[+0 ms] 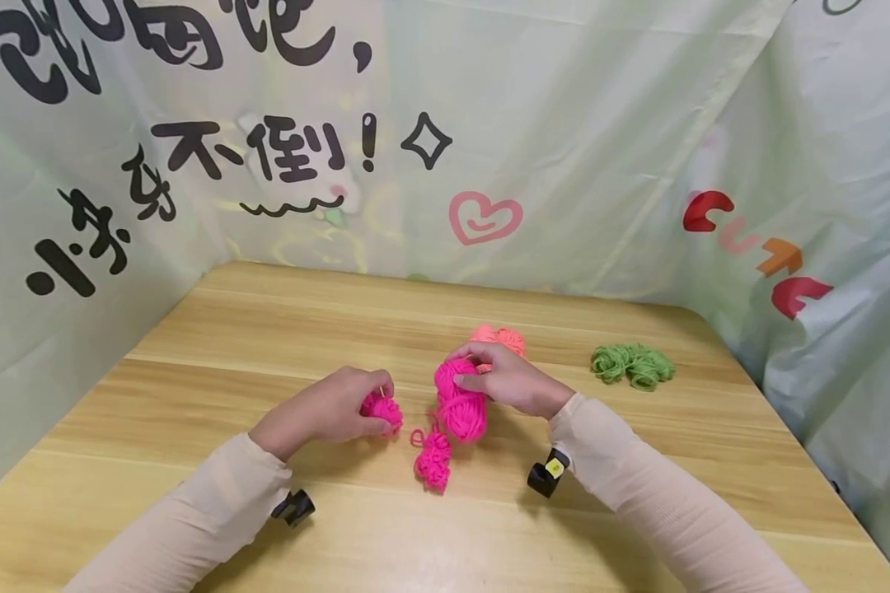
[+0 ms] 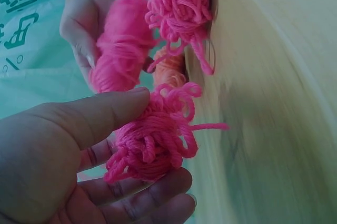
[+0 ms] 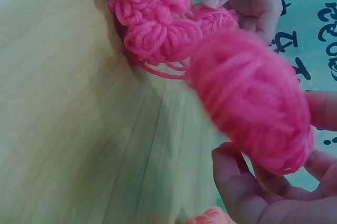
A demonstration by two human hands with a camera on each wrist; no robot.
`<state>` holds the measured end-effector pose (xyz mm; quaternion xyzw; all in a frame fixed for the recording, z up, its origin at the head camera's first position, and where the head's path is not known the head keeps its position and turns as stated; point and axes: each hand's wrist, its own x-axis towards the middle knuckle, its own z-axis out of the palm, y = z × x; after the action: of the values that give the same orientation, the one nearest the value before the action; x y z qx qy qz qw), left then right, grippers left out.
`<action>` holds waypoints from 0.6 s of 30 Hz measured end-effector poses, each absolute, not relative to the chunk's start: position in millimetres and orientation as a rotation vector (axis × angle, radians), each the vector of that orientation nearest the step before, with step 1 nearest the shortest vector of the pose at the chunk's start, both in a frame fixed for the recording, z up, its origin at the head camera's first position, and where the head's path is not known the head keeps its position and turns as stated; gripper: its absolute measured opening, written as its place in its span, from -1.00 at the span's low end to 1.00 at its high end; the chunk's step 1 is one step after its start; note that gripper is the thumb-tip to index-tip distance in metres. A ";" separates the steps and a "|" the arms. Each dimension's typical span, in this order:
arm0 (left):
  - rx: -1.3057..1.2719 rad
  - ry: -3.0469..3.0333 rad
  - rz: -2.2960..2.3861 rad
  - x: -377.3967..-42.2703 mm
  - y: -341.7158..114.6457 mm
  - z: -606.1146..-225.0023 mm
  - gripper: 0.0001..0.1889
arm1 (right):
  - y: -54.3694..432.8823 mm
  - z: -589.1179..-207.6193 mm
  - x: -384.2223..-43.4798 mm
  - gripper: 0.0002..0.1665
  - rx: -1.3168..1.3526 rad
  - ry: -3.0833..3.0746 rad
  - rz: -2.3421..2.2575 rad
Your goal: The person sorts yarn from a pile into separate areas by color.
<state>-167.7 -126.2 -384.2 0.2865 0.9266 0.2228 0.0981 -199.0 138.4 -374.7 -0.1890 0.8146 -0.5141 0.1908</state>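
Observation:
My left hand (image 1: 341, 405) grips a small, loopy bundle of hot-pink yarn (image 2: 152, 142) between thumb and fingers, with a short loose end sticking out. A larger oblong skein of hot-pink yarn (image 1: 461, 399) is held by its upper end in my right hand (image 1: 508, 377). In the right wrist view this skein (image 3: 253, 100) covers much of the hand, and its near surface is blurred. Between the hands, a tangled clump of pink yarn (image 1: 433, 463) lies on the table, loops trailing up toward the skein. Whether a strand joins them I cannot tell.
Behind my right hand sits a coral yarn bundle (image 1: 510, 338), partly hidden. Farther right on the wooden table (image 1: 193, 395) lies a green yarn bundle (image 1: 633, 365). Printed cloth (image 1: 601, 165) hangs along the table's back and sides. A black wrist device (image 1: 547, 473) hangs below the right sleeve.

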 end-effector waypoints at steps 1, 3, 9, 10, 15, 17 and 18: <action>0.847 2.742 0.658 -167.6 -126.3 -384.3 -0.70 | 137.6 -374.7 -199.0 -0.65 -0.519 2.283 -1.454; 0.844 2.742 0.657 -167.4 -126.6 -384.6 -0.70 | 135.8 -374.6 -198.8 -0.65 -0.500 2.290 -1.459; 0.852 2.744 0.647 -166.6 -127.3 -386.9 -0.70 | 131.1 -379.2 -203.3 -0.62 -0.412 2.286 -1.487; 0.853 2.745 0.649 -166.6 -127.5 -387.2 -0.70 | 130.3 -379.6 -204.0 -0.62 -0.394 2.292 -1.490; 0.858 2.747 0.663 -166.7 -128.4 -387.5 -0.70 | 125.4 -379.2 -206.3 -0.64 -0.328 2.300 -1.517; 0.860 2.747 0.662 -166.7 -128.9 -387.3 -0.70 | 123.7 -379.2 -207.5 -0.64 -0.307 2.287 -1.531; 0.860 2.746 0.660 -166.7 -129.1 -387.2 -0.70 | 122.8 -379.0 -208.2 -0.64 -0.295 2.280 -1.540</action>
<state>-166.7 -129.1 -387.2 0.2900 0.9260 0.2226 0.0943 -208.2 122.8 -379.0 -0.1047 0.8097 -0.5467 0.1860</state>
